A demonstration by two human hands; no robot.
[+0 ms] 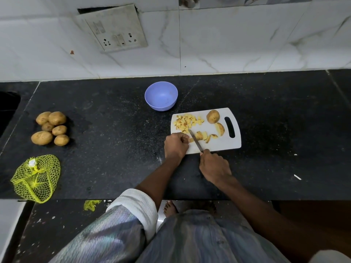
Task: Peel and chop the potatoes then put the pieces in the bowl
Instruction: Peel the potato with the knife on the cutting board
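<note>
Yellow mesh bag (36,178): far left of both grips, lying on the black counter (114,149) at its near edge.
Six whole potatoes (51,128): clustered well left of the left grip, unpeeled.
Lilac bowl (161,95): beyond the left grip, just off the white cutting board (224,143), holding nothing visible.
Left hand (175,146): grip curled onto a potato piece at the board's near left edge, beside the blade.
Diced potato pieces (188,122): heaped on the board just beyond the left grip.
Knife (195,140): blade angled between the grips, tip by the slices (204,136).
Right hand (214,168): grip clamped around the knife handle.
Halved potato (213,116) and wedge (220,129): beyond the right grip, near the board's handle slot.
</note>
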